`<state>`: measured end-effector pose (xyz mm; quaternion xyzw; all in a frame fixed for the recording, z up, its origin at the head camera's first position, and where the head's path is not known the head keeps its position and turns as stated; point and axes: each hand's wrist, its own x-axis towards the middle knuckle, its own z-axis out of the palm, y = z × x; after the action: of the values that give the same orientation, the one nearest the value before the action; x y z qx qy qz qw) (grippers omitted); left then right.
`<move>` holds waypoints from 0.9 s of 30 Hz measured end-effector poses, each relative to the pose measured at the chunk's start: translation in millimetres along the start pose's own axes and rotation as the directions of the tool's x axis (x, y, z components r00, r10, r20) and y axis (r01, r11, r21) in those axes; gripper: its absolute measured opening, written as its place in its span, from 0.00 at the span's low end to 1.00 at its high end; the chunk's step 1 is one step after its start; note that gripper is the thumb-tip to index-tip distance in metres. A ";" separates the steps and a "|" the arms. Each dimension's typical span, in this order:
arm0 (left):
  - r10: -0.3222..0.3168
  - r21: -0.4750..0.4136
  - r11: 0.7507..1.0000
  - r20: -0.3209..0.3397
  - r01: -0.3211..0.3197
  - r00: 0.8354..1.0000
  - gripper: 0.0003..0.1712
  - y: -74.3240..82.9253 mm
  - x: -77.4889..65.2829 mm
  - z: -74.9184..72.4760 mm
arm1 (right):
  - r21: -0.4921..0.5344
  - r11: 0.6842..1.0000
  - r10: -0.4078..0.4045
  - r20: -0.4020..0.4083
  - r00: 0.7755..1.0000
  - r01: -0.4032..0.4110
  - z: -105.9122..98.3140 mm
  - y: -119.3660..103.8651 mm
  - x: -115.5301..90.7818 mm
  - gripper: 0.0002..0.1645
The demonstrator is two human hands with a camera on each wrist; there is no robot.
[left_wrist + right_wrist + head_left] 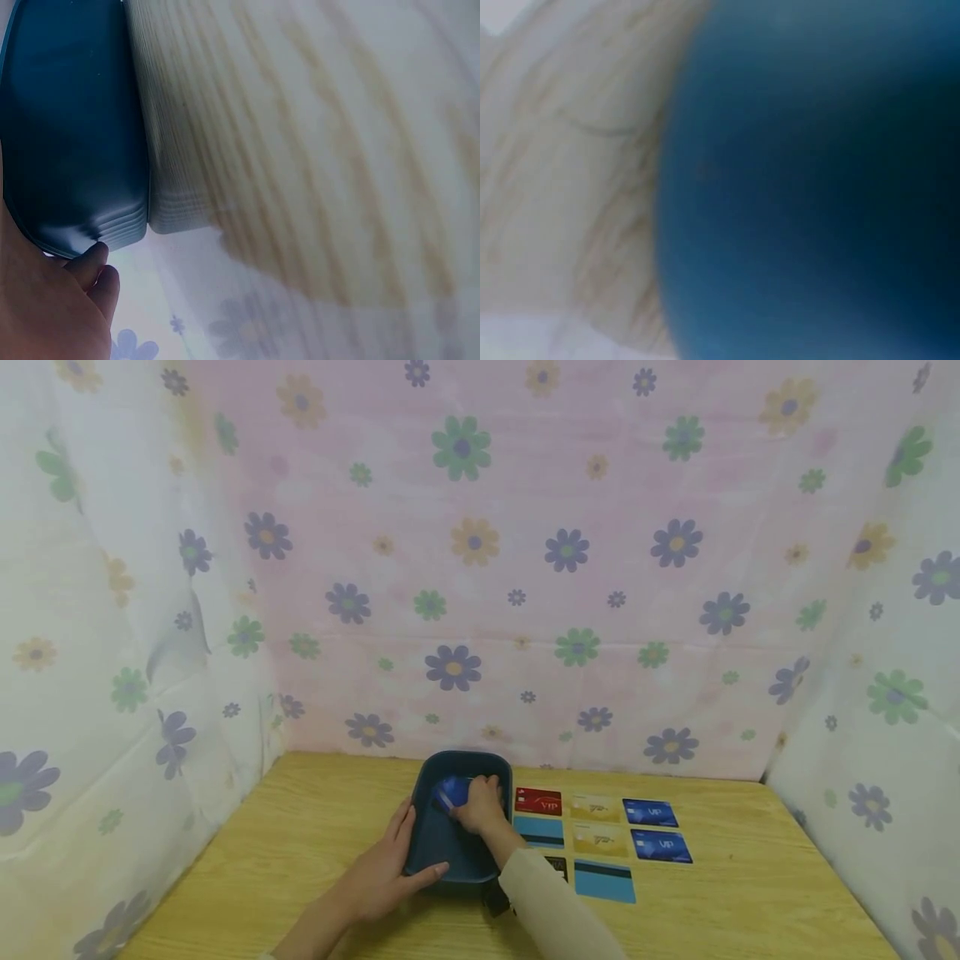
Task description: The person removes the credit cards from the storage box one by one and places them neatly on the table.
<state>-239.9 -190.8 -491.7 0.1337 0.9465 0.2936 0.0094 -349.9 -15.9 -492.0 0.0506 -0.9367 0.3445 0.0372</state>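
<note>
A dark blue plastic bin (450, 856) stands on the wooden table. My left hand (382, 872) grips its left side, thumb over the near rim and fingers along the outer wall. The left wrist view shows the fingertips against the end of the bin (75, 135). Inside the bin, my right hand (482, 806) pinches a blue card (452, 793) near the far end; the hand covers part of the card. In the right wrist view the bin wall (780, 225) is blurred and fills most of the picture, hiding the fingers.
Right of the bin lie several cards: a red VIP card (537, 802), gold cards (596, 808), blue VIP cards (650, 812) and striped light-blue cards (604, 882). My right sleeve (555, 902) partly covers a black card (557, 866). A flowered curtain (495, 610) encloses the table.
</note>
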 end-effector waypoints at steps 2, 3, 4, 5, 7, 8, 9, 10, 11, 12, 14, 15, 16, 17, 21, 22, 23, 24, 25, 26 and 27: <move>-0.002 -0.002 1.000 0.002 0.002 1.000 0.65 0.3 -0.6 -0.4 | -0.003 1.000 -0.007 -0.016 1.000 0.007 2.0 0.6 0.0 0.40; -0.003 -0.001 1.000 0.003 0.003 1.000 0.65 0.6 -0.9 -0.7 | -0.002 1.000 -0.011 -0.021 1.000 0.011 2.8 1.0 0.1 0.40; -0.003 -0.001 1.000 0.004 0.003 1.000 0.65 0.8 -1.0 -0.9 | 0.002 1.000 -0.018 -0.026 1.000 0.018 3.2 1.1 -0.1 0.40; -0.004 -0.001 1.000 0.004 0.004 1.000 0.65 0.9 -1.1 -1.1 | 0.005 1.000 -0.028 -0.032 0.999 0.028 3.7 1.5 -0.1 0.39; -0.007 -0.004 1.000 0.006 0.007 1.000 0.65 1.3 -1.0 -1.2 | 0.012 0.999 -0.043 -0.041 0.998 0.043 3.7 1.9 -0.2 0.39; -0.008 -0.004 1.000 0.007 0.008 1.000 0.65 1.4 -0.8 -1.1 | 0.011 0.999 -0.050 -0.044 0.998 0.050 3.6 2.0 -0.2 0.39; -0.009 -0.004 1.000 0.009 0.009 1.000 0.65 1.5 -0.7 -1.1 | 0.010 0.998 -0.054 -0.047 0.997 0.055 3.3 2.0 -0.3 0.39; -0.011 -0.006 1.000 0.012 0.011 1.000 0.65 1.4 -0.6 -0.9 | 0.008 0.998 -0.060 -0.051 0.997 0.060 3.0 2.0 -0.5 0.38; -0.012 -0.007 1.000 0.014 0.012 1.000 0.65 1.5 -0.5 -0.8 | 0.005 0.998 -0.065 -0.055 0.996 0.065 2.4 1.7 -0.9 0.38; -0.013 -0.008 1.000 0.016 0.013 1.000 0.65 1.3 -0.5 -0.7 | -0.002 0.998 -0.070 -0.059 0.996 0.071 2.5 1.9 -0.8 0.38; -0.012 -0.009 1.000 0.017 0.012 1.000 0.65 1.2 -0.2 -0.5 | -0.027 0.996 -0.084 -0.059 0.995 0.083 1.7 1.6 -0.9 0.37; -0.011 -0.009 1.000 0.017 0.011 1.000 0.65 1.0 -0.1 -0.4 | -0.038 0.995 -0.091 -0.058 0.994 0.088 1.5 1.5 -0.9 0.37; -0.010 -0.007 1.000 0.017 0.010 1.000 0.65 0.6 0.0 -0.2 | -0.053 0.994 -0.099 -0.057 0.994 0.096 1.6 1.6 -0.8 0.37; -0.009 -0.007 1.000 0.016 0.009 1.000 0.65 0.4 0.1 -0.1 | -0.071 0.992 -0.108 -0.054 0.993 0.104 1.8 2.0 -0.5 0.36; -0.001 -0.002 1.000 0.008 0.001 1.000 0.65 -0.5 -0.5 0.6 | -0.099 0.985 -0.143 -0.037 0.989 0.138 2.7 3.9 0.4 0.29; -0.001 -0.001 1.000 0.007 0.001 1.000 0.65 -0.6 -0.6 0.8 | -0.097 0.984 -0.152 -0.031 0.988 0.148 2.6 4.2 0.3 0.27; 0.001 -0.001 1.000 0.005 -0.001 1.000 0.65 -0.7 -0.7 0.9 | -0.090 0.983 -0.162 -0.027 0.986 0.160 2.2 4.5 0.2 0.24; 0.002 0.001 1.000 0.004 -0.002 1.000 0.66 -0.7 -0.8 1.0 | -0.075 0.983 -0.170 -0.023 0.985 0.168 1.9 4.6 0.1 0.22; 0.002 0.003 1.000 0.004 -0.002 1.000 0.66 -0.9 -0.6 1.2 | -0.064 0.982 -0.177 -0.020 0.984 0.175 1.7 4.7 0.1 0.20; 0.002 0.003 1.000 0.004 -0.002 1.000 0.66 -1.0 -0.6 1.3 | -0.055 0.981 -0.186 -0.020 0.982 0.185 1.2 4.6 -0.1 0.19; 0.001 0.003 1.000 0.004 -0.001 1.000 0.66 -1.2 -0.4 1.4 | -0.046 0.980 -0.194 -0.023 0.981 0.192 0.7 4.4 0.0 0.18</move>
<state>-239.7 -191.1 -493.6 0.1348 0.9469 0.2917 0.0110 -350.4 -13.1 -495.4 0.1357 -0.9341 0.3194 0.0842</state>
